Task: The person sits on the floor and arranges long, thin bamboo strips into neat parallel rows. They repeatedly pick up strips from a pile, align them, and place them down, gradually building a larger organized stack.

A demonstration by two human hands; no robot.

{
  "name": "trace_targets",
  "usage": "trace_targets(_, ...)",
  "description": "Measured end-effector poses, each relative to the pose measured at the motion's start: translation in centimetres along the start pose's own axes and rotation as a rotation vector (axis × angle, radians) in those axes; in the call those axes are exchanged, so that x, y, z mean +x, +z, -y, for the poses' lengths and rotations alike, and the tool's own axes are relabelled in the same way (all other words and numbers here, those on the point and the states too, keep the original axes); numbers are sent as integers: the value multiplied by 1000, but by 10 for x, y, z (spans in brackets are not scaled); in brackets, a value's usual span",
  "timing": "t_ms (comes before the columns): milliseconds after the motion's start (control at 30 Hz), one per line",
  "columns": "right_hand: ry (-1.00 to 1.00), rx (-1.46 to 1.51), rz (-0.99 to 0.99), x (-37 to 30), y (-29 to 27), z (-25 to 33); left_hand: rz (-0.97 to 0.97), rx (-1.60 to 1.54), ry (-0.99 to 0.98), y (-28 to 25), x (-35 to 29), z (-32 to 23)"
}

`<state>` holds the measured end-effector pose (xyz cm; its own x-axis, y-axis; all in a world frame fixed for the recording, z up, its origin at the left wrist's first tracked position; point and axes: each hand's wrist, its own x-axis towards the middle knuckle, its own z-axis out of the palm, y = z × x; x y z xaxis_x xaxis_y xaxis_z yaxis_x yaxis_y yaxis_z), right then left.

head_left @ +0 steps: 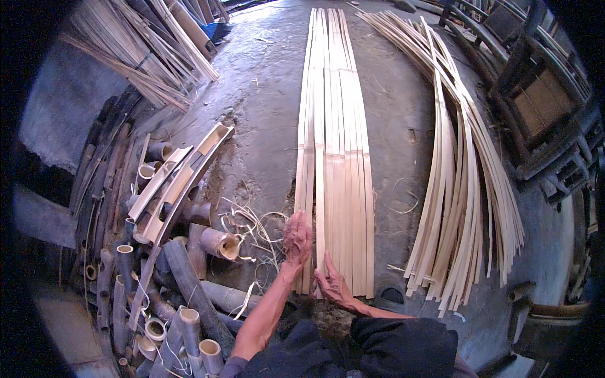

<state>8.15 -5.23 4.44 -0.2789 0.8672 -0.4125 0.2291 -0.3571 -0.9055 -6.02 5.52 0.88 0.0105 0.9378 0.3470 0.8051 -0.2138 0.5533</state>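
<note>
A long row of pale split-bamboo strips (343,208) lies side by side on the floor, running straight away from me. Near its close end, my left hand (297,239) rests over the leftmost strips, its fingers curled and closed on them; the fingertips are partly hidden. Lower and to the right, my right hand (333,286) grips the near end of a strip (320,227), thumb lying along it. A narrow dark gap shows between this strip and the ones under my left hand. Both forearms reach in from the lower edge.
A loose, curving pile of bamboo strips (463,189) lies at the right. Cut bamboo tubes (220,242) and split halves (183,183) crowd the left, beside curly shavings (252,220). More thin strips (145,57) lean far left. A dark chair (542,101) stands far right.
</note>
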Motion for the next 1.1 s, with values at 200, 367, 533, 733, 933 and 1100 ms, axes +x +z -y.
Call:
trace_targets(200, -239, -259, -157, -9, -5, 19, 245, 245, 36, 6, -10, 9)
trace_targets(367, -126, -96, -143, -13, -8, 41, 148, 406, -38, 25, -12, 12)
trace_targets(533, -154, -73, -140, -9, -11, 42, 209, 397, -71, 23, -4, 11)
trace_targets(733, 46, 201, -127, 1, 6, 19, 221, 401, -76, 22, -3, 14)
trace_targets(933, 28, 252, -64, 1, 23, 22, 308, 315, -45, 2, -5, 19)
trace_targets(1100, -34, 182, -87, 3, 24, 26, 312, 233, -64, -1, -8, 27)
